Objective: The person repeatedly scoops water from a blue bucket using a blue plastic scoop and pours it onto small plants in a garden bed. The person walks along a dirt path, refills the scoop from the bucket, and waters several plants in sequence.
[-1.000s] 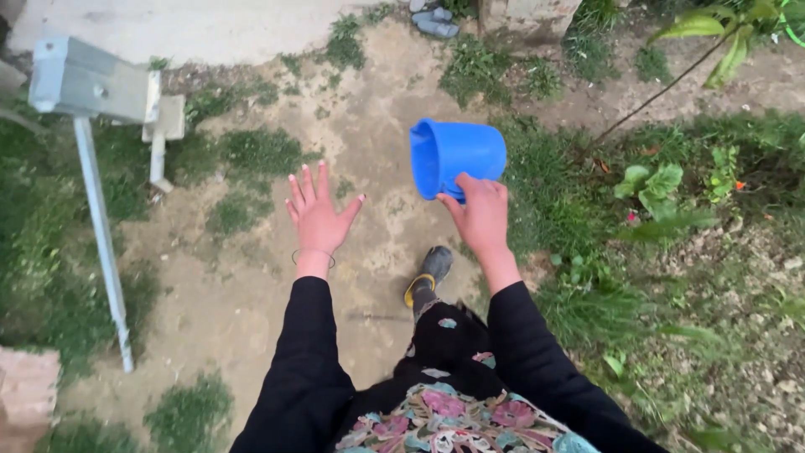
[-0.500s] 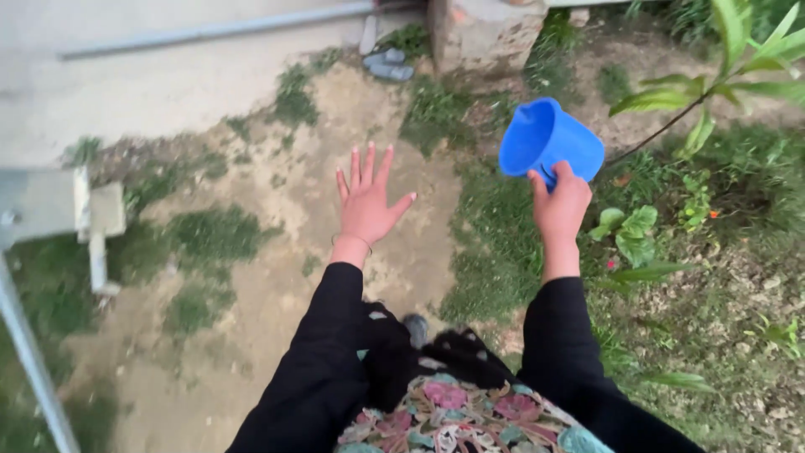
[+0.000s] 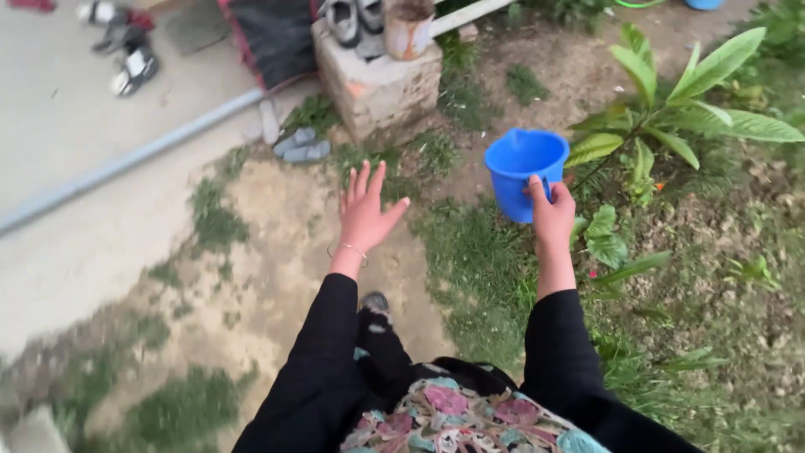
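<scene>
The view has moved forward: a brick block (image 3: 377, 80) and a leafy plant (image 3: 671, 109) are now close. I see the right hand (image 3: 552, 214) closed around the handle of the blue mug (image 3: 524, 172), upright beside the plant. The left hand (image 3: 366, 216) is spread, holding nothing.
</scene>
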